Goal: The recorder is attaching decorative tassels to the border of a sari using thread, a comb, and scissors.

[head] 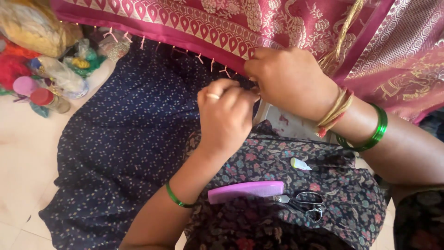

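Pinching at the edge of a maroon sari border (185,21), both hands meet at one spot just below the woven band. The left hand (226,115), with a ring on one finger and a green bangle at the wrist, is curled nearly closed, its fingertips pressed together at the fabric edge; whatever thread or tassel strand it grips is too fine to make out. The right hand (289,81), wearing gold and green bangles, is likewise closed tight, thumb and fingers bunched on the same bit of edge, touching the left hand's fingertips.

Along the border to the left hangs a row of small pink tassels (111,34), spaced apart. The sari lies draped over the person's lap, which is covered in dark blue dotted cloth (129,139). On a floral cloth (323,185) near the left forearm rest a pink comb (245,191), small scissors (303,203) just beside it, and a little white tube (300,164).

Judging from this, the grip is the weak point: with both hands crowded on so small a spot, a strand could slip free or a knot could land unevenly against the earlier tassels. A knee shift might also tip the scissors and comb off the lap, since they lie loose on sloping cloth.
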